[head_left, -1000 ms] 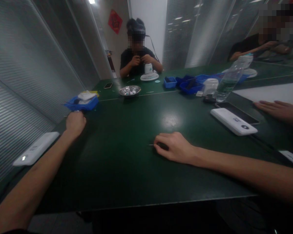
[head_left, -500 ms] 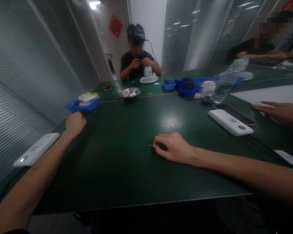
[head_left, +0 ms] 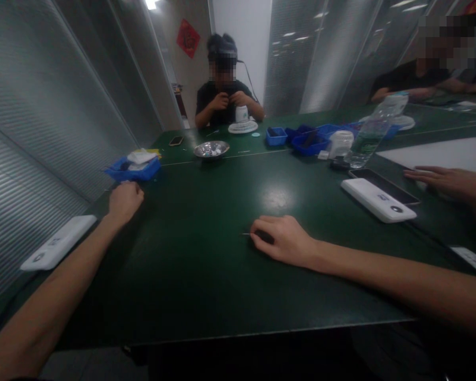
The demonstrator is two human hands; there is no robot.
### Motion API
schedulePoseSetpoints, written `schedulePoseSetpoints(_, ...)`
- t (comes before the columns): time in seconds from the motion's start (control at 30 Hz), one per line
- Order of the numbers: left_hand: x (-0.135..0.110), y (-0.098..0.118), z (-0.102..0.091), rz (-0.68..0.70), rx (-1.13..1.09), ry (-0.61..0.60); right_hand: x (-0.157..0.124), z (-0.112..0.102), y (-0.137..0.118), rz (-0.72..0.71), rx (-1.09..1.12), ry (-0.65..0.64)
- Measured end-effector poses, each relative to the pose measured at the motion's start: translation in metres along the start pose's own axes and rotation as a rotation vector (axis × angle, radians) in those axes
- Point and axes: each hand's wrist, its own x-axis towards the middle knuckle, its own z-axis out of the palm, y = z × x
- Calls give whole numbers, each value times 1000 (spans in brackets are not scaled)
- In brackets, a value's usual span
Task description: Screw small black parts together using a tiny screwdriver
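My right hand (head_left: pixel 283 239) rests on the green tabletop (head_left: pixel 198 286), thumb and index finger pinched together. From the pinch a thin, needle-like rod (head_left: pixel 246 234) sticks out to the left; its kind is too small to tell. On the left side my left hand (head_left: pixel 126 201) is closed, with its knuckles up, just in front of a blue tray (head_left: pixel 137 173). Whatever its fingers may hold is hidden. White crumpled material (head_left: pixel 142 157) lies in that tray.
A white power bank (head_left: pixel 59 243) lies beside my left forearm. Another power bank (head_left: pixel 378 201), a phone (head_left: pixel 384 185) and a bottle (head_left: pixel 368 140) are right. A metal bowl (head_left: pixel 211 150) stands ahead. A co-worker's hand (head_left: pixel 452 182) rests at the right; another person (head_left: pixel 228 100) sits opposite.
My left hand has shifted slightly right. My right hand keeps its pinch on the thin rod, nearly in place. The view has moved a little.
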Motion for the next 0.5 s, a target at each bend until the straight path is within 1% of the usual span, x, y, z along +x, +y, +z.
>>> schedulePoseSetpoints(0.07,1,16,-1,70,19,14,0,0,0,13,0,12)
schedulePoseSetpoints(0.1,0,29,-2,114,16,20,1,1,1,19,-1,20)
schedulePoseSetpoints(0.13,-4,45,-3,175,-27,10,1,1,1,25,-4,29)
schedulePoseSetpoints(0.2,-17,83,-6,320,-152,9,1,2,2,40,-12,44)
schedulePoseSetpoints(0.3,-54,146,-12,627,-376,-6,0,2,3,69,-18,61)
schedulePoseSetpoints(0.37,-84,179,-16,805,-502,-32,0,1,2,82,-23,64)
schedulePoseSetpoints(0.43,-109,200,-21,899,-586,-45,1,1,2,81,-28,67)
schedulePoseSetpoints(0.5,-124,209,-24,925,-637,-50,1,1,1,75,-31,64)
